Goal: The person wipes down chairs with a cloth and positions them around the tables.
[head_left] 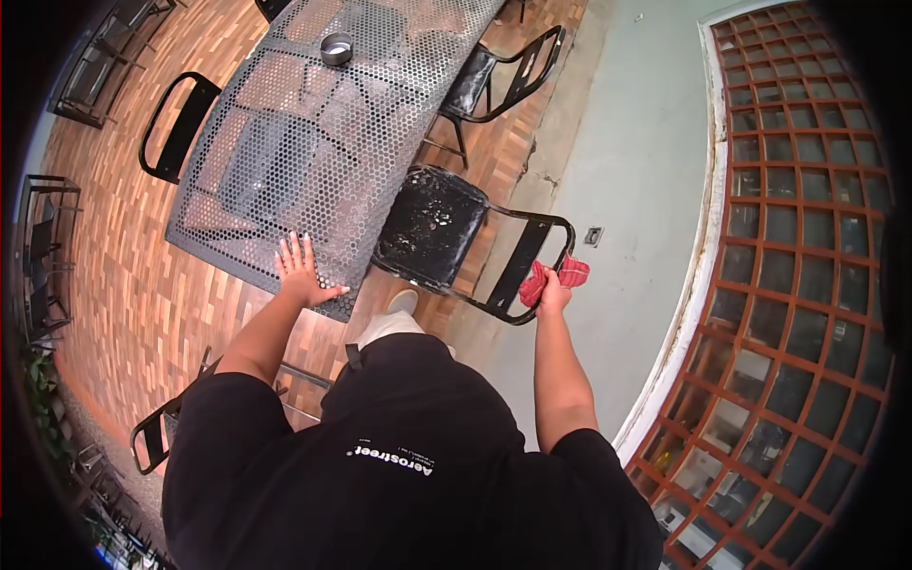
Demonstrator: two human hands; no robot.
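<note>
My left hand [302, 277] lies flat with spread fingers on the near corner of a perforated metal table [380, 123]. In my right hand [553, 295] is a red cloth [573, 272], gripped against the top of a black metal chair's backrest [524, 261]. That chair's seat [432, 226] is black with whitish worn or dusty patches, and it stands at the table's right side. Part of the cloth hangs over the backrest's rail.
A round metal bowl or ashtray [335, 48] sits on the table. Another black chair [494, 81] stands farther along the right side, and one chair [180, 128] is on the left. A red-framed grid window [798, 237] runs along the right wall.
</note>
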